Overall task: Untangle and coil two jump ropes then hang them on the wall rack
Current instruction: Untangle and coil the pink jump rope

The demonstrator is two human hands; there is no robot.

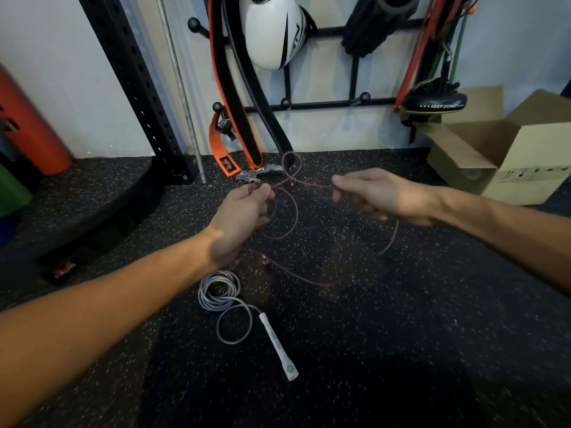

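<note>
Head view, single entry. Step in hand, as judged: untangling the pink rope (313,183), the second of two. Method advised: keep the strand between the hands slack, not taut, since pulling apart would likely tighten the knot (292,179); feed the small loop (290,153) above the knot back through, then follow the free end out before coiling. The rope is thin and springy-looking, so it will probably kink if forced. Left hand (244,208): fingers curled, thumb and forefinger pinching the pink rope just left of the knot, with what seems a bunched length inside the fist. Right hand (377,193): fingers curled, fingertips pinching the same strand just right of the knot; a tail hangs below the palm. Pink rope location: held in the air between both hands, above the floor (401,335), with loose loops drooping under the left hand and trailing onto the floor. Grey rope (204,293): already coiled, lying on the floor near the left forearm, its white handle (278,347) pointing toward the viewer, not yet hung. Rack (324,104): on the wall beyond the hands, with pegs free along the lower bar.
</note>
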